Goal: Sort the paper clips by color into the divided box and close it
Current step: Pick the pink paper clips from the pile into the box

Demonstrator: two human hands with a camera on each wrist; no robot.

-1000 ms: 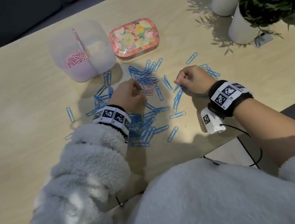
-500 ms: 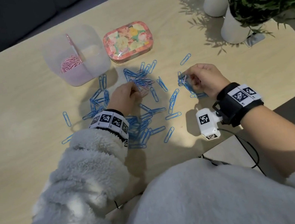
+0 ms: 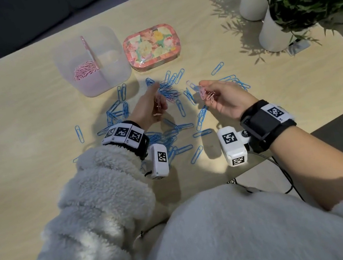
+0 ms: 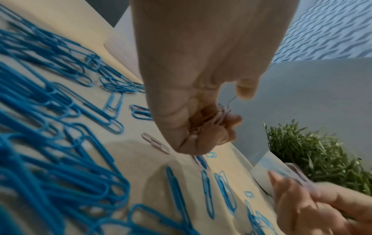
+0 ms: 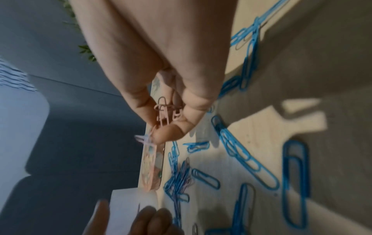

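Observation:
The translucent divided box (image 3: 110, 76) stands open at the back, with pink clips (image 3: 84, 68) in its left compartment. Its floral lid (image 3: 151, 46) lies to the right of it. Blue paper clips (image 3: 179, 126) are scattered over the table, with a few pink ones mixed into a small heap (image 3: 168, 93). My left hand (image 3: 158, 103) is raised over the heap, fingers curled round a bunch of pink clips (image 4: 209, 124). My right hand (image 3: 207, 92) is lifted beside it and pinches several pink clips (image 5: 165, 117) between thumb and fingers.
Two white plant pots (image 3: 272, 31) with green leaves stand at the table's back right. The near table edge (image 3: 252, 165) runs just under my wrists. One pink clip (image 4: 155, 143) lies on the wood below my left hand.
Both hands have come up off the table and turned inward. The right hand, which was down among the blue clips, now holds pink clips in the air.

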